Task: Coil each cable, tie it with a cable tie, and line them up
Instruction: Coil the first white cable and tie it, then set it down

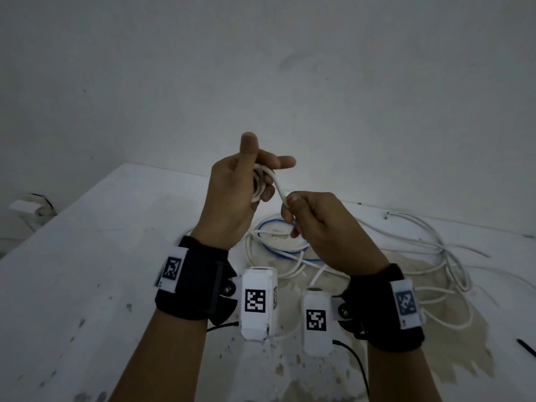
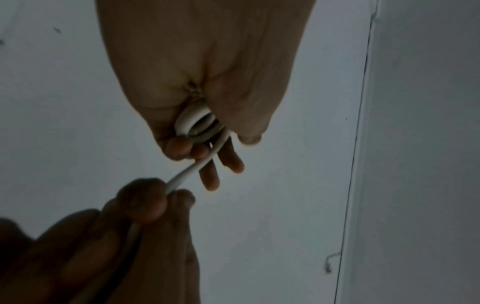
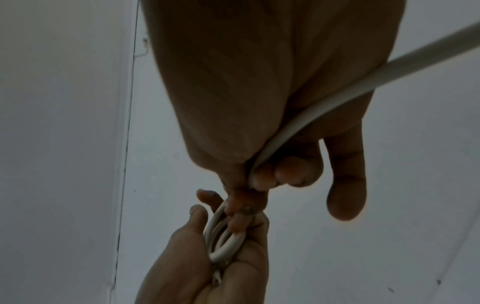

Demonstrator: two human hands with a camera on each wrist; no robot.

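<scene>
We stand over a white counter (image 1: pixel 87 271), stained and speckled, where a loose tangle of white cables (image 1: pixel 420 256) sprawls toward the right and a blue cable (image 1: pixel 278 250) loops through its middle, just below our hands. None of these is coiled or tied, and we see no finished bundle set out in a line, so we judge the task to be early — the first cable is in the coiling step.

That white cable (image 1: pixel 278 192) is lifted clear of the counter between the two hands. Our left hand (image 1: pixel 235 192) has its fingers curled round a small coil (image 2: pixel 197 127) of several turns, with the index finger and thumb sticking out above it. Our right hand (image 1: pixel 316 224) pinches the free run of the same cable just beside the coil, with the rest trailing down to the pile.

The next move, as we read it, calls for the right hand to feed another turn onto the coil while the left keeps the turns from springing open; then a tie is needed — a thin dark strip (image 1: pixel 526 348) at the counter's right edge may be one, though we cannot tell.

As for writing, we find none to read: the wrist bands (image 1: pixel 197 285) carry only black-and-white square code markers (image 1: pixel 255 300).
</scene>
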